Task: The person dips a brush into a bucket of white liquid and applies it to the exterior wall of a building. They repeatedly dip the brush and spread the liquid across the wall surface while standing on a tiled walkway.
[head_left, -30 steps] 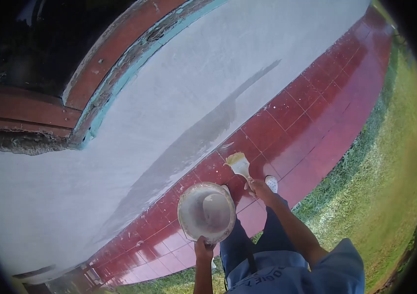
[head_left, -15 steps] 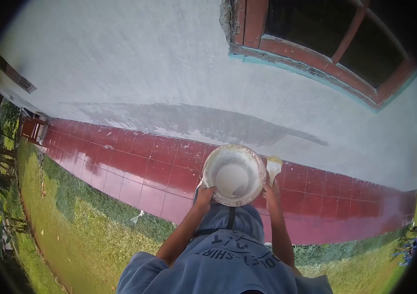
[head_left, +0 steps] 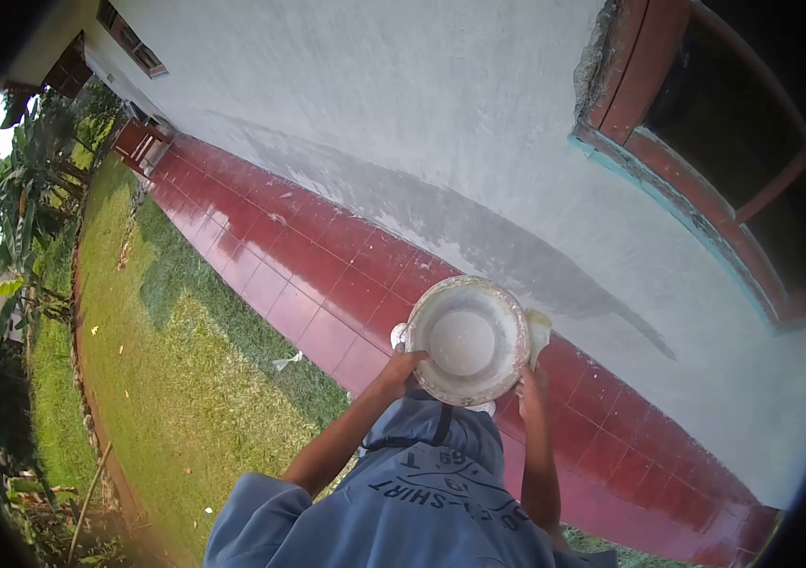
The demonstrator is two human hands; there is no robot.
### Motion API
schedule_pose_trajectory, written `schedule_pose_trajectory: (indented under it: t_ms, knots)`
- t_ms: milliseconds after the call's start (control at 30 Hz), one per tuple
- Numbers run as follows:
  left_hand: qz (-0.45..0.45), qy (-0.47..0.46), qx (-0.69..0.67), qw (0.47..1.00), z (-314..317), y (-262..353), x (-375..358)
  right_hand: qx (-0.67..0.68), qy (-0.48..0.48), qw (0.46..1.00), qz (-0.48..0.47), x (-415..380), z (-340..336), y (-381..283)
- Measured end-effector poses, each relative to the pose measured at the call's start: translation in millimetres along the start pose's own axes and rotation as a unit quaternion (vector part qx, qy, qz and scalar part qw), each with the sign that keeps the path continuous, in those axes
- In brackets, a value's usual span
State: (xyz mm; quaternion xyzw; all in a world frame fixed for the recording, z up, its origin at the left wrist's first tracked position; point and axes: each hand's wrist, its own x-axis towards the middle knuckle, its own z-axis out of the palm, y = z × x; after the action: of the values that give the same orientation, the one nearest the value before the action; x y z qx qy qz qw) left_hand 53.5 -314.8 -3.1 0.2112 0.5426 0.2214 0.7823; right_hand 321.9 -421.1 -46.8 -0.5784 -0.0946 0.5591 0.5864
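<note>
A round, paint-crusted basin [head_left: 516, 327] with whitish paint inside is held in front of my body. My left hand [head_left: 401, 369] grips its left rim, with the thumb over the edge. On the other side, my right hand [head_left: 532, 386] is closed around a paintbrush [head_left: 538, 333], its pale, paint-coated bristles pointing up beside the basin. The right fingers also rest against the basin's lower right edge. Ahead stands a whitish wall [head_left: 403, 104] with a long grey patch [head_left: 478, 232] along its lower part.
A red tiled walkway [head_left: 327, 256] runs along the wall's foot, bordered by grass [head_left: 194, 379]. A red-framed window [head_left: 630, 85] is at upper right. At the walkway's far end stands a wooden chair [head_left: 141, 142]. A white scrap [head_left: 287, 361] lies on the grass.
My view has turned left, so more of the lawn and far walkway shows and the window sits farther right. Both hands still hold the basin and paintbrush, slightly farther right in view.
</note>
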Motion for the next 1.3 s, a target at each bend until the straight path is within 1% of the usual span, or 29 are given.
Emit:
schedule_pose_trajectory:
  t_ms: [33, 67, 133, 167, 200, 267, 300, 333, 400, 467, 533, 567, 633, 667, 700, 733, 767, 800, 867, 900, 967, 1000, 1067, 1100, 1133, 1200, 1233, 1267, 1300]
  knots:
    - [-0.007, 0.011, 0.024, 1.000, -10, 0, 6, -0.032, -0.001, 0.999, -0.013, 3, 9, 3]
    - [-0.013, 0.015, 0.031, 0.999, -25, 3, 9, -0.025, 0.002, 1.000, -0.008, 5, 18, 10]
    - [-0.009, -0.071, 0.045, 0.996, -45, 6, 15, -0.041, -0.007, 0.999, -0.001, 12, 30, 10]
    - [-0.044, -0.076, 0.073, 0.993, -60, 9, 31, -0.033, 0.005, 0.999, 0.003, 13, 39, 11]
    - [-0.039, -0.084, 0.071, 0.993, -61, 27, 28, -0.037, 0.007, 0.999, -0.005, 14, 49, 9]
    - [-0.082, -0.058, 0.162, 0.982, -64, 67, 12, -0.072, 0.017, 0.997, -0.009, 19, 72, 8]
    - [-0.082, -0.085, 0.152, 0.981, -77, 80, 18, -0.077, 0.022, 0.997, -0.015, 23, 87, 8]
    - [-0.078, -0.086, 0.144, 0.983, -90, 93, 28, -0.085, 0.018, 0.996, -0.017, 32, 104, 7]
    - [-0.038, -0.122, 0.083, 0.988, -117, 109, 43, -0.068, 0.028, 0.997, -0.018, 43, 139, 10]
    - [-0.038, -0.110, 0.057, 0.992, -145, 128, 64, -0.084, 0.011, 0.996, -0.015, 63, 176, 14]
    - [0.011, -0.103, 0.047, 0.994, -171, 150, 76, -0.088, 0.097, 0.991, -0.008, 87, 215, 21]
    - [0.018, -0.097, 0.033, 0.995, -183, 161, 80, -0.101, 0.084, 0.991, -0.007, 98, 236, 21]
    - [0.040, -0.071, 0.018, 0.997, -202, 181, 83, -0.160, 0.179, 0.970, -0.045, 115, 273, 19]
    - [0.049, -0.057, 0.015, 0.997, -210, 193, 81, -0.167, 0.168, 0.970, -0.045, 128, 283, 21]
    - [0.050, -0.050, 0.009, 0.997, -219, 204, 80, -0.165, 0.146, 0.970, -0.103, 142, 290, 23]
    - [0.081, -0.036, -0.006, 0.996, -224, 213, 77, -0.161, 0.123, 0.966, -0.159, 147, 300, 22]
    - [0.112, -0.021, -0.019, 0.993, -231, 223, 75, -0.118, 0.082, 0.975, -0.168, 154, 310, 20]
    - [0.112, -0.017, -0.025, 0.993, -242, 231, 76, -0.122, 0.076, 0.976, -0.165, 152, 331, 10]
    - [0.133, 0.009, -0.019, 0.991, -257, 242, 85, -0.190, 0.005, 0.972, -0.140, 139, 377, -15]
    - [0.129, 0.012, -0.022, 0.991, -261, 246, 85, -0.193, 0.005, 0.972, -0.135, 138, 390, -18]
    - [0.142, 0.052, -0.132, 0.980, -270, 254, 84, -0.306, -0.106, 0.935, -0.141, 141, 412, -21]
    - [0.141, 0.056, -0.134, 0.979, -275, 255, 87, -0.307, -0.109, 0.935, -0.138, 142, 426, -21]
    - [0.184, 0.113, -0.136, 0.967, -285, 257, 99, -0.480, -0.179, 0.834, -0.203, 143, 457, -19]
    - [0.180, 0.117, -0.137, 0.967, -288, 257, 96, -0.533, -0.194, 0.801, -0.192, 142, 470, -20]
    - [0.172, 0.132, -0.137, 0.967, -292, 259, 93, -0.533, -0.198, 0.801, -0.188, 141, 479, -14]
    - [0.168, 0.151, -0.138, 0.965, -298, 265, 88, -0.528, -0.237, 0.783, -0.226, 139, 502, -6]
    - [0.185, 0.146, -0.136, 0.962, -301, 266, 86, -0.557, -0.241, 0.772, -0.186, 135, 515, -11]
    - [0.202, 0.140, -0.133, 0.960, -304, 267, 84, -0.556, -0.243, 0.773, -0.185, 137, 523, -10]
    - [0.200, 0.143, -0.130, 0.961, -302, 277, 73, -0.565, -0.238, 0.760, -0.214, 139, 528, -8]
